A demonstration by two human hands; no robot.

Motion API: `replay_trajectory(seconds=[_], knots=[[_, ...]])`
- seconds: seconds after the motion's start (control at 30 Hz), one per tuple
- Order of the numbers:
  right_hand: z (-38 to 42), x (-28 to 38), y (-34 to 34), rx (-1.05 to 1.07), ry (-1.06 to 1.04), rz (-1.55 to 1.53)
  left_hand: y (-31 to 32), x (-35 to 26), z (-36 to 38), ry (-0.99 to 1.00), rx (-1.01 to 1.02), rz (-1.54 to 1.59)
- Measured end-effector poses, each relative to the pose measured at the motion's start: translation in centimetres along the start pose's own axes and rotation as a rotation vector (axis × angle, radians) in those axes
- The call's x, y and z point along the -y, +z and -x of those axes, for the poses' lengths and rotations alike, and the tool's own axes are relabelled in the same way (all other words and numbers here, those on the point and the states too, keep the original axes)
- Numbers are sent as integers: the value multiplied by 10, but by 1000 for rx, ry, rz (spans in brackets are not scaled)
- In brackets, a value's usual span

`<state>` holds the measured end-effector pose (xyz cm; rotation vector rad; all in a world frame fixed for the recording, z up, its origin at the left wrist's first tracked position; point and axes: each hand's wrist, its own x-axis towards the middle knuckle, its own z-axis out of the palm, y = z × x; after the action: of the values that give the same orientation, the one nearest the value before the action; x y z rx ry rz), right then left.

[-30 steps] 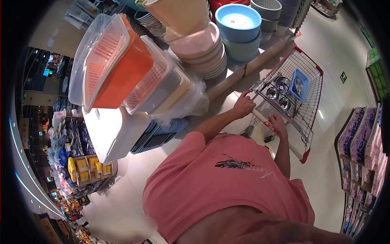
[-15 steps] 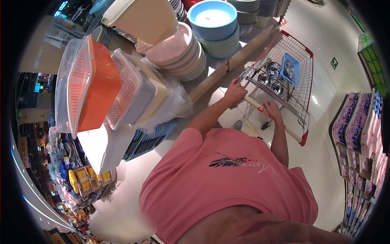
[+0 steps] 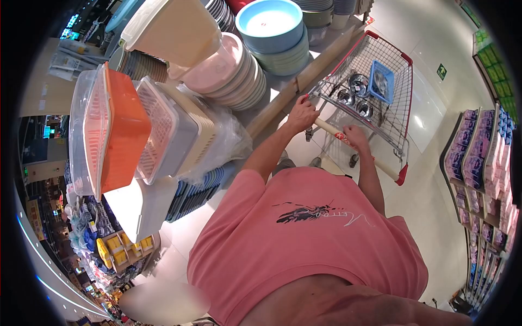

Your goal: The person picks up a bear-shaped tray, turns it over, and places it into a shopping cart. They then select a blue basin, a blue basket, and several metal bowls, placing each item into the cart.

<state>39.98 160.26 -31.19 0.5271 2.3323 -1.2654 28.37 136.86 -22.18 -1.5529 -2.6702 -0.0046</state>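
A wire shopping cart (image 3: 401, 103) with red corner pieces stands ahead of me. My left hand (image 3: 303, 115) is wrapped round the left end of its pale handle bar (image 3: 327, 128), close to the red end piece. Further right along the bar, my right hand (image 3: 356, 137) is closed on it beside a red printed patch. Inside the cart lie several shiny metal bowls (image 3: 346, 97) and a blue plastic basket (image 3: 381, 81) with something shiny in it that I cannot make out.
On my left, a display edge (image 3: 283, 103) runs alongside the cart, bearing stacked blue basins (image 3: 270, 24), pink tubs (image 3: 217, 68) and an orange bin (image 3: 126, 130). Shelves of purple packages (image 3: 464, 146) stand to the right. Pale floor tiles (image 3: 429, 130) lie between.
The cart and both hands have shifted slightly left and up in view. The display and right-hand shelves also sit differently in the picture. Both hands keep their hold on the handle bar.
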Motion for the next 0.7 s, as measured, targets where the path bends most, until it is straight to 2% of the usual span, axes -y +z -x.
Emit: replay_trajectory(seconds=[0.13, 0.2, 0.3, 0.37, 0.43, 0.47, 0.7], knots=[[2, 8, 7, -26, -52, -22, -2, 5, 3, -7, -22, -8], [4, 11, 9, -197, -129, -20, -1, 7, 2, -26, -15, -38], [7, 17, 7, -278, -224, -45, 5, 8, 3, -60, -59, -62], [11, 22, 4, -281, -216, -79, 6, 9, 0, -81, -22, -65], [13, 27, 1, -285, -211, -113, 3, 9, -2, -117, 124, -105], [14, 29, 1, -306, -233, -109, 1, 10, -2, -117, 127, -102], [40, 42, 2, -484, -241, 13, -29, 16, -12, -108, 529, 244]])
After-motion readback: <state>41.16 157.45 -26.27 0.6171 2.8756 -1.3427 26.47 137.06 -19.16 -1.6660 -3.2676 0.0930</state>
